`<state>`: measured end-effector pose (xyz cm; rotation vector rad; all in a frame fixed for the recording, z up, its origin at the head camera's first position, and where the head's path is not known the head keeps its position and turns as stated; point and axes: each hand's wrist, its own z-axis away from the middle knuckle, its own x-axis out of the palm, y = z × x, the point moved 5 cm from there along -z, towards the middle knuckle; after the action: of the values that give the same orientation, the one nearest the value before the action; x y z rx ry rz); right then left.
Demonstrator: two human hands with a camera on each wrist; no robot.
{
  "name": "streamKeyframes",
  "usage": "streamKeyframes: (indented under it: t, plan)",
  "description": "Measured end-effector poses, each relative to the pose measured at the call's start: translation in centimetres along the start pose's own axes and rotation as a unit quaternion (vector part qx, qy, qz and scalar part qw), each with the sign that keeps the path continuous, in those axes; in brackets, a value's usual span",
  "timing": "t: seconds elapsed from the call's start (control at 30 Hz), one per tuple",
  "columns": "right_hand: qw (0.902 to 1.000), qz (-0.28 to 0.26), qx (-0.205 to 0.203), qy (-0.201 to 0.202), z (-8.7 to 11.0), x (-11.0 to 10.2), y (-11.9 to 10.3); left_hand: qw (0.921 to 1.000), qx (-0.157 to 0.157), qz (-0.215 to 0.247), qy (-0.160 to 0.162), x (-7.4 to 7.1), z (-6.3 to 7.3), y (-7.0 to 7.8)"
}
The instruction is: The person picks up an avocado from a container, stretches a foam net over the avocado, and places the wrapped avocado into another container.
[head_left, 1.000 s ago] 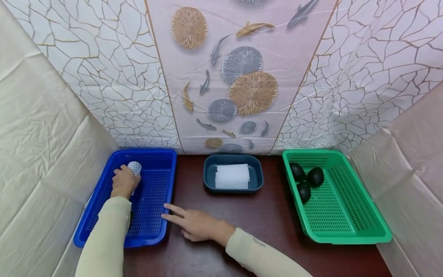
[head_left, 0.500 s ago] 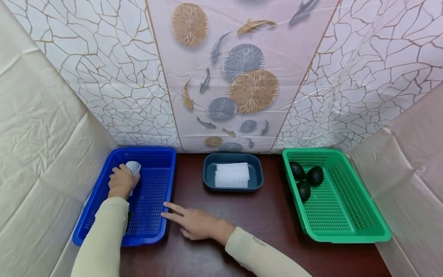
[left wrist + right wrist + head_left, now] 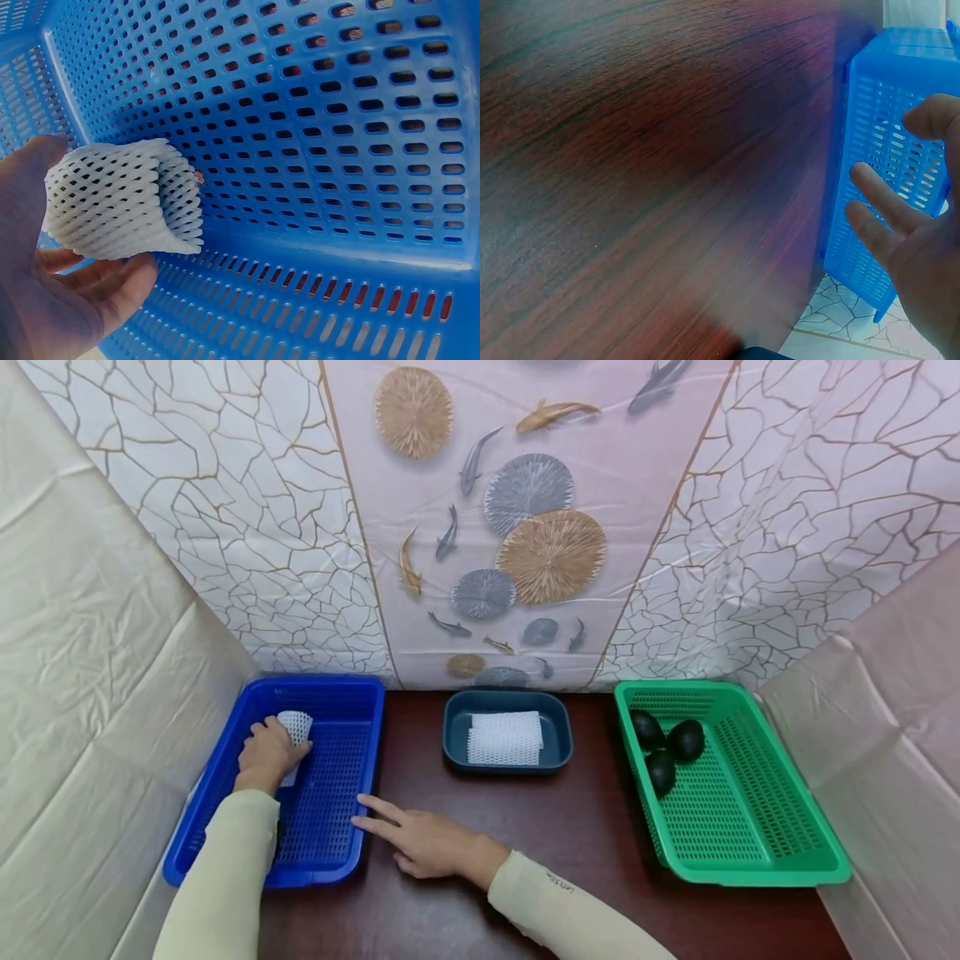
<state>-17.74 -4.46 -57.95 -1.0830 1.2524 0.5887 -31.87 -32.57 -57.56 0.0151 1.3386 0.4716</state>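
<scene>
In the head view my left hand (image 3: 266, 752) is inside the blue basket (image 3: 372, 752) and grips a white foam net sleeve (image 3: 297, 731). The left wrist view shows the sleeve (image 3: 112, 199) between the thumb and the curled fingers, its hollow end facing away from the palm. Part of a dark object (image 3: 281, 829) shows in the same basket, mostly hidden by the left forearm. My right hand (image 3: 431, 842) reaches to the basket's right rim with two fingers stretched out, their tips right at the edge; in the right wrist view its fingers (image 3: 885, 196) overlap the perforated basket wall.
A dark teal tray (image 3: 454, 752) holding more flat white foam net sleeves (image 3: 504, 739) stands at the back centre. To the right, a green basket (image 3: 757, 878) contains several dark oval fruits (image 3: 686, 741). Fabric walls enclose the brown table (image 3: 585, 827) behind and at both sides.
My left hand has shifted slightly inside the blue basket, and more of the foam net sleeve shows beside its fingers now. My right hand has stayed at the basket rim.
</scene>
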Motion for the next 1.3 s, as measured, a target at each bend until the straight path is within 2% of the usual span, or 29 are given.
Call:
streamKeyframes:
  t: [0.17, 0.27, 0.43, 0.6, 0.73, 0.87, 1.03, 1.17, 1.3]
  plan:
    - [1.0000, 0.003, -0.001, 0.001, 0.0, 0.1, 0.0, 1.0000, 0.004, 0.000, 0.005, -0.1, 0.1, -0.1]
    - [0.9999, 0.010, -0.002, 0.000, 0.0, 0.1, 0.0, 0.9995, 0.014, -0.019, 0.019, -0.3, 0.1, 0.1]
    - [0.9991, 0.040, -0.008, 0.014, 0.3, -0.2, 0.0, 0.9964, 0.037, -0.040, 0.066, -1.1, 0.4, 0.9]
    - [0.9976, 0.053, -0.011, 0.043, 1.2, -0.3, 0.3, 0.9899, 0.069, -0.028, 0.121, -2.6, 1.3, 2.4]
    - [0.9974, 0.048, 0.011, 0.053, 2.4, -0.7, 0.9, 0.9841, 0.083, -0.026, 0.155, -4.0, 2.3, 3.5]
    - [0.9967, 0.041, 0.036, 0.059, 3.9, -1.6, 1.9, 0.9806, 0.099, -0.021, 0.168, -5.0, 3.5, 5.1]
    - [0.9946, 0.049, 0.061, 0.068, 5.9, -3.0, 3.1, 0.9725, 0.129, -0.016, 0.193, -6.2, 5.4, 7.1]
    - [0.9916, 0.050, 0.079, 0.089, 7.7, -4.2, 3.7, 0.9667, 0.147, -0.014, 0.209, -6.6, 6.7, 8.6]
    - [0.9873, 0.051, 0.095, 0.117, 9.9, -5.6, 4.2, 0.9627, 0.166, -0.008, 0.213, -6.3, 8.0, 10.0]
